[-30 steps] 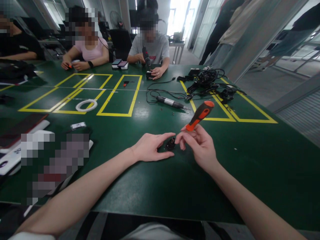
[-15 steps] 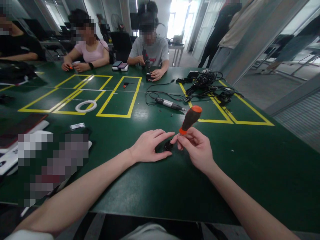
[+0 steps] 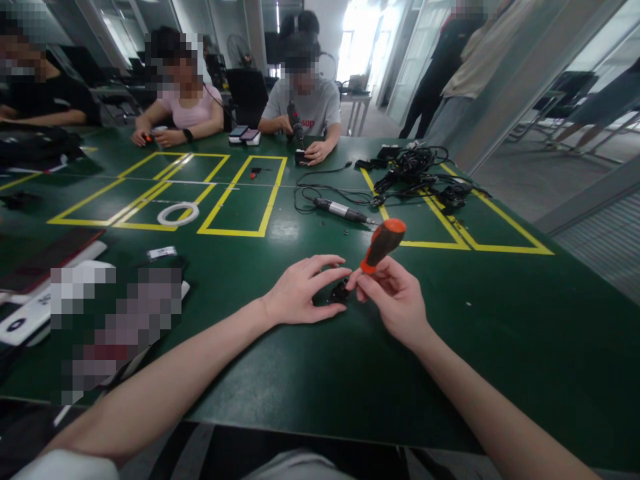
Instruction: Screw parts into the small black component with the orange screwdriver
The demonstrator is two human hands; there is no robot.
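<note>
My right hand (image 3: 397,297) is closed on an orange and black screwdriver (image 3: 384,245), its handle tilted up and to the right and its shaft mostly hidden by my fingers. Just left of those fingers, a small black part (image 3: 340,291) rests on the green table (image 3: 280,373). Around that part's left side lies my left hand (image 3: 305,291), its thumb and fingers apart. Whether its fingertips touch the part is hard to tell.
Beyond my hands lie an electric screwdriver (image 3: 341,210) with a cord, a black cable heap (image 3: 413,170) and a white ring (image 3: 178,213). White devices (image 3: 75,283) sit at left. Across the table, a person holds a power driver (image 3: 295,120).
The whole view has shifted slightly. My left hand's fingers are spread a little more, and the screwdriver handle leans slightly further to the right.
</note>
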